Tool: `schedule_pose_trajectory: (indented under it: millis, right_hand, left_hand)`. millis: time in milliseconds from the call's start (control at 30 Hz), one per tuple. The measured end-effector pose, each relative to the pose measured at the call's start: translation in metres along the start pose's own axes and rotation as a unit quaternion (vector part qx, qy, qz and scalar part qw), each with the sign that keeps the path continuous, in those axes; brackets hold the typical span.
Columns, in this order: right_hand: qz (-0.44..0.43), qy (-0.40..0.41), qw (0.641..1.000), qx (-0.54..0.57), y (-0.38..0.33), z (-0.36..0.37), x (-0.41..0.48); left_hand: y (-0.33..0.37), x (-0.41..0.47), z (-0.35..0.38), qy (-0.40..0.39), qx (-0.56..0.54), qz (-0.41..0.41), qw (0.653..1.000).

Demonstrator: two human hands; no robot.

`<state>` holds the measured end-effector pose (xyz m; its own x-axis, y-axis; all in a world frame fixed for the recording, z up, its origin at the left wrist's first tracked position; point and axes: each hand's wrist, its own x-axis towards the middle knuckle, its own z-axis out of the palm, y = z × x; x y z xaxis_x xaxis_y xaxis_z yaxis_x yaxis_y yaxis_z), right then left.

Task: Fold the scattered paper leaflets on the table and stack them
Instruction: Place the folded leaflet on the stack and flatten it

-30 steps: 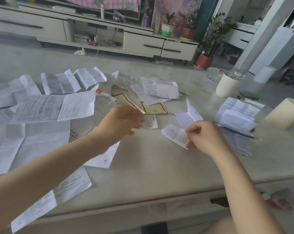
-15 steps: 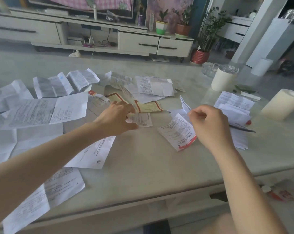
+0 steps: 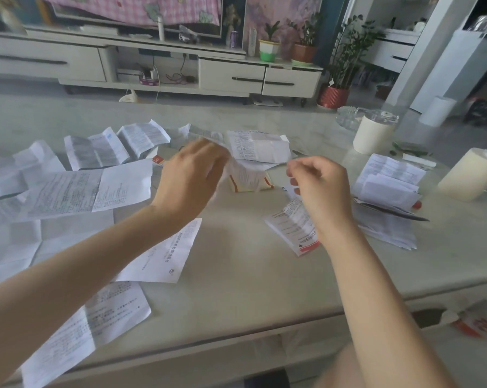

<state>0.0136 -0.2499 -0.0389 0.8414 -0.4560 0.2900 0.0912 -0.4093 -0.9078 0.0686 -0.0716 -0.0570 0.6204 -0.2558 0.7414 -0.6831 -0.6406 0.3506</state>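
Unfolded white leaflets lie scattered over the left half of the pale table, one large sheet among them. My left hand grips a small white leaflet, lifted and blurred, just above a yellow leaflet with red edging. My right hand hovers with curled fingers over a creased leaflet with a red stripe lying on the table; whether the fingertips pinch its upper edge is unclear. A pile of folded leaflets sits to the right of that hand.
A dark pen lies across the pile. A white lidded cup, a glass dish and a cream cylinder stand at the far right. The table's front edge runs close below my forearms. A TV cabinet stands beyond.
My left hand picked up the small white leaflet and raised it toward the middle. My right hand rose off the red-striped leaflet, which now lies spread on the table.
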Motion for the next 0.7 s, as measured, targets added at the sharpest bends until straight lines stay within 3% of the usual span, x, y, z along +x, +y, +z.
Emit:
schedule_pose_trajectory:
  millis: [133, 267, 333, 433, 600, 633, 700]
  right_hand:
    - [0.039, -0.012, 0.994, 0.098, -0.011, 0.008, 0.002]
    - [0.108, -0.261, 0.943, 0.174, -0.022, 0.019, -0.008]
    - [0.117, -0.345, 0.911, 0.194, -0.026, 0.028, -0.016]
    - [0.157, -0.381, 0.879, 0.240, -0.030, 0.036, -0.021]
    - [0.118, -0.418, 0.893, 0.118, -0.027, 0.049, -0.033]
    - [0.109, -0.414, 0.898, 0.102, -0.026, 0.052, -0.035]
    - [0.095, -0.393, 0.911, 0.082, -0.025, 0.056, -0.035]
  left_hand:
    - [0.014, 0.011, -0.034, 0.081, -0.175, -0.212, 0.958]
    - [0.007, -0.002, -0.058, -0.006, -0.349, -0.386, 0.854]
    - [0.004, -0.016, -0.064, -0.032, -0.379, -0.412, 0.828]
    - [0.001, -0.033, -0.070, -0.037, -0.419, -0.410, 0.809]
    - [-0.009, -0.051, -0.079, -0.066, -0.361, -0.406, 0.837]
    - [-0.009, -0.052, -0.079, -0.065, -0.364, -0.419, 0.829]
    - [-0.012, -0.052, -0.080, -0.060, -0.444, -0.468, 0.761]
